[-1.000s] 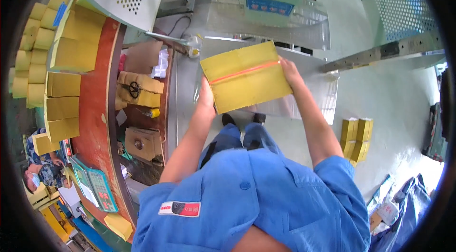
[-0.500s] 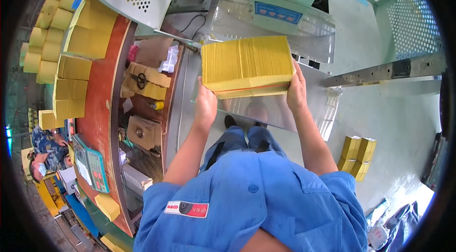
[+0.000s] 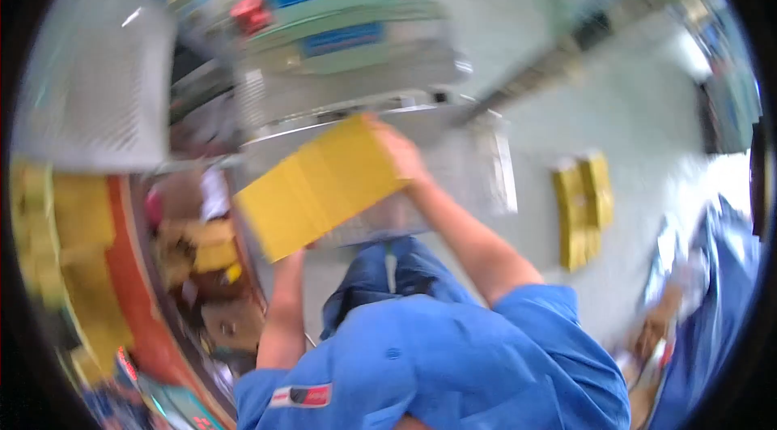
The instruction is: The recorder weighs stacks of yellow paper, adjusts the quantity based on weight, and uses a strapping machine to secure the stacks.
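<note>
A thick stack of yellow paper (image 3: 324, 187) is held between my two hands in front of my body, tilted so that its left end is lower in the picture. My right hand (image 3: 398, 151) grips the right end, its fingers partly behind the paper. Under the lower left corner, only a little of my left hand (image 3: 291, 257) shows. The stack hides its fingers. Beneath the stack lies a shiny metal tabletop (image 3: 453, 159). The whole picture is smeared by motion.
More yellow stacks (image 3: 583, 211) stand on the floor at right. At left, a reddish-brown bench (image 3: 146, 300) bears yellow stacks, with a cluttered shelf (image 3: 194, 240) beside it. A perforated metal panel (image 3: 113, 98), a red roll (image 3: 251, 15) and a long metal bar (image 3: 558, 65) are farther off.
The stack has swung left and lower in the picture and tilted, its left end dropping. My view has turned, so the bench and the floor stacks have shifted. Both hands keep hold.
</note>
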A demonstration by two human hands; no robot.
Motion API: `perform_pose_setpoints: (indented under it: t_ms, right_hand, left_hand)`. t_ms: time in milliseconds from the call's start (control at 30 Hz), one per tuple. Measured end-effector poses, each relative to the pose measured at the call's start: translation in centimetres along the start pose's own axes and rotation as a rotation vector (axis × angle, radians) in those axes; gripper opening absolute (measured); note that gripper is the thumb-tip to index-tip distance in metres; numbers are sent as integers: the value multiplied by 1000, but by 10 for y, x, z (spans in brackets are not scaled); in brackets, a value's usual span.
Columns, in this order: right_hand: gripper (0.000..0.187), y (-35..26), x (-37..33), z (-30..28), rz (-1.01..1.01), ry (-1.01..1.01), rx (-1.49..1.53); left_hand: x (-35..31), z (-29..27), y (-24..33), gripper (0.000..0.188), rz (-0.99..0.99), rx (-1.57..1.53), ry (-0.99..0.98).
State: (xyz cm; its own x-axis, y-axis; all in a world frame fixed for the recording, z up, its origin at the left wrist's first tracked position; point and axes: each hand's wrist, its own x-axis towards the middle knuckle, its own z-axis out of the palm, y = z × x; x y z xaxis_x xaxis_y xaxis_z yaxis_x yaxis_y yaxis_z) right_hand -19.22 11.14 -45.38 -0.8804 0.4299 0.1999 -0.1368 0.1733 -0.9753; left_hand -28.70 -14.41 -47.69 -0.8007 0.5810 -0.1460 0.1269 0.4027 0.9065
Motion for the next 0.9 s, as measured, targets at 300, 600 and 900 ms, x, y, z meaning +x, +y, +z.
perform_pose_setpoints:
  t_ms: [300,600,900]
  right_hand:
    - [40,-97,-144,-53,467,542,882]
    - [50,-53,-468,-191,100,1310,1130]
    - [46,-115,-702,-386,118,1671,1199]
  left_hand:
    - [-61,2,90,76,-77,-104,-465]
    - [-157,313,333,101,-5,-296,-1216]
    - [-291,617,365,117,358,246,-1618]
